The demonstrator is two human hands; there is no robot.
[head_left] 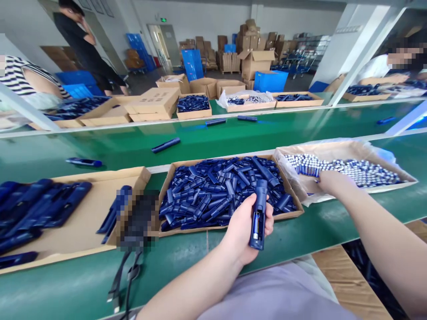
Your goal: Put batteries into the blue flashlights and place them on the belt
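Note:
In my left hand (242, 226) I grip a dark blue handheld device (257, 213), a tube with an open battery slot facing up. One battery (256, 224) shows inside that slot. My right hand (333, 183) reaches into the lined carton (405, 175) at the right, its curled fingertips down at the near left edge of the many small batteries (360, 173). What those fingers hold, if anything, is hidden. Beneath and behind my left hand stands a carton (165, 195) heaped with small dark blue plastic covers (213, 191).
On the left, a shallow carton (100, 182) holds several blue devices (43, 209). Black cables (133, 271) lie beside it. Loose devices (166, 145) rest on the green belt (133, 138). More cartons (193, 113) line the far side, where other people work.

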